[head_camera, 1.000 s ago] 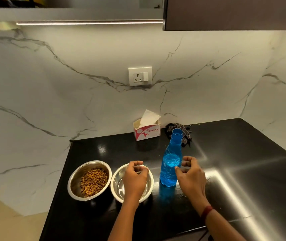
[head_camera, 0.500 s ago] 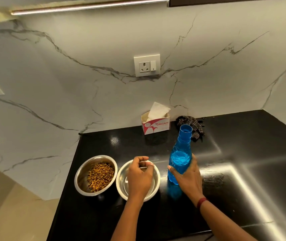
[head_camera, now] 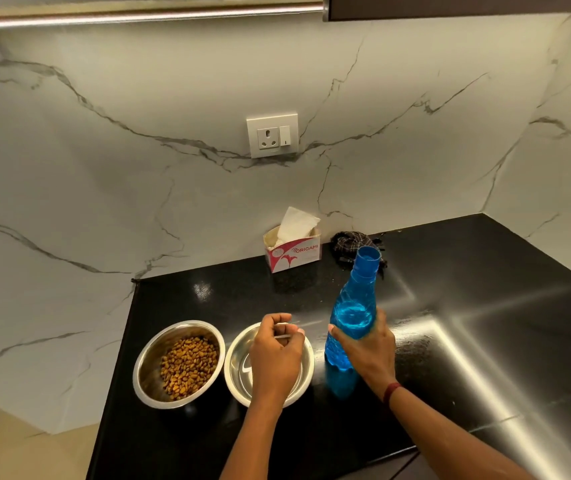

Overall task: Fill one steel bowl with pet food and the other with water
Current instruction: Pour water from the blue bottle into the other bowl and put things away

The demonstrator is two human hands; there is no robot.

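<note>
Both grips busy: right hand [head_camera: 367,348] clasps blue bottle [head_camera: 351,317], left hand [head_camera: 275,355] pinches bowl [head_camera: 239,368] rim.

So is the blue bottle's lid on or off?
Off. The blue bottle stands upright with its open mouth showing and no cap on it, while the right hand grips its side.

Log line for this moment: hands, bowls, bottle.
left hand: over empty bowl, holding small white item | right hand: gripping blue bottle, upright, uncapped | food bowl: filled | water: not poured
</note>
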